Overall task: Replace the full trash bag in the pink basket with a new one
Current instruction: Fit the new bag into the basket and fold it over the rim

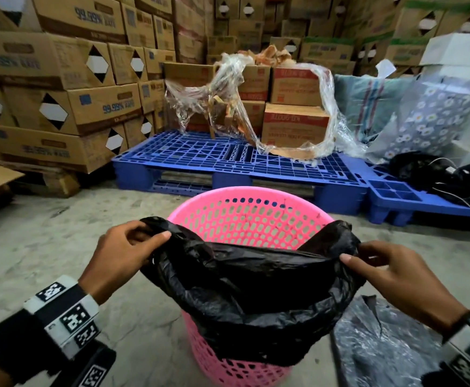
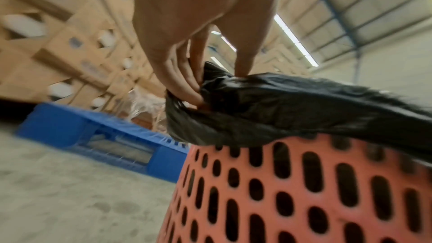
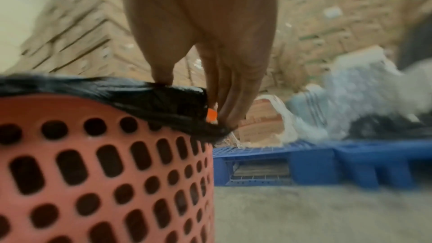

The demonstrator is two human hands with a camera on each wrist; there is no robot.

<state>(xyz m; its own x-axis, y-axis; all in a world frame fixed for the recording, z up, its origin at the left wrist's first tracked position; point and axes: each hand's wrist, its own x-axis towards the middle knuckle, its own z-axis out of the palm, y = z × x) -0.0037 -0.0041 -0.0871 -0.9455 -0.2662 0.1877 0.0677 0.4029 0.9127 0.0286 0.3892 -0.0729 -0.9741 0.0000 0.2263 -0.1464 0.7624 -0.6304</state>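
Observation:
A pink perforated basket point(image 1: 252, 212) stands on the concrete floor in front of me. A black trash bag point(image 1: 253, 291) hangs in its mouth, its near edge draped over the near rim. My left hand point(image 1: 133, 244) pinches the bag's left edge point(image 2: 210, 88) between thumb and fingers. My right hand point(image 1: 373, 261) pinches the bag's right edge point(image 3: 182, 97) the same way. The bag is stretched between both hands. The basket wall point(image 2: 292, 191) fills the lower part of the left wrist view, and the basket point(image 3: 93, 173) fills the lower left of the right wrist view. Both wrist views are blurred.
Another dark plastic bag point(image 1: 379, 347) lies on the floor at the basket's right. Blue pallets point(image 1: 228, 160) sit just behind the basket, carrying boxes and loose clear wrap point(image 1: 242, 107). Stacked cardboard boxes point(image 1: 55, 88) wall in the left and back. Black bags and cables point(image 1: 446, 174) lie far right.

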